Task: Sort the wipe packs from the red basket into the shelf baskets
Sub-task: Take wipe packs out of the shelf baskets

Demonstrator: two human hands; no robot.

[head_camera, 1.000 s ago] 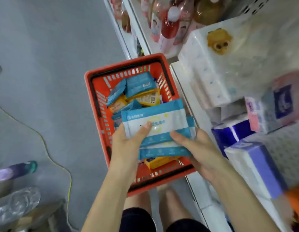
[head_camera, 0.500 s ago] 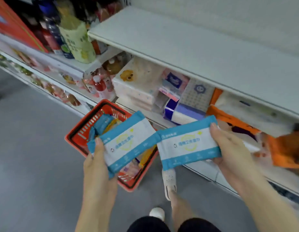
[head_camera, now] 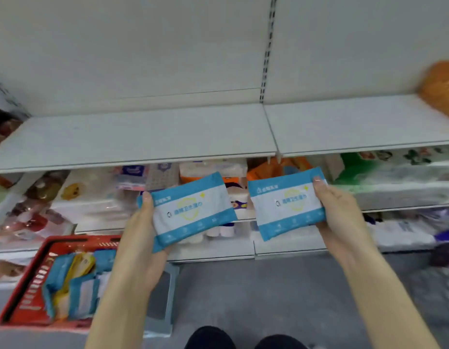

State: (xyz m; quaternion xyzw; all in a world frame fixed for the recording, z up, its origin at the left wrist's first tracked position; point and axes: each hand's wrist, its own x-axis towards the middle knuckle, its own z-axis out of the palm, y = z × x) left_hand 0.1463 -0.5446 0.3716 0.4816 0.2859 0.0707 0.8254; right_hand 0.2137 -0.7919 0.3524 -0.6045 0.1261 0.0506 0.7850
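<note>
Before a bare white shelf point(head_camera: 143, 137), above a grey floor point(head_camera: 268, 293), two blue-and-white packs hang side by side, apart. The left hand point(head_camera: 140, 248) grips the left wipe pack point(head_camera: 193, 210), thumb curled over its edge; the right hand point(head_camera: 341, 217) clamps the right wipe pack point(head_camera: 286, 202) likewise. Lower left, a red basket point(head_camera: 24, 295) holds more blue and yellow packs point(head_camera: 82, 293).

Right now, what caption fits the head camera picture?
Left hand holds one wipe pack, right hand another, red basket on the floor.
</note>
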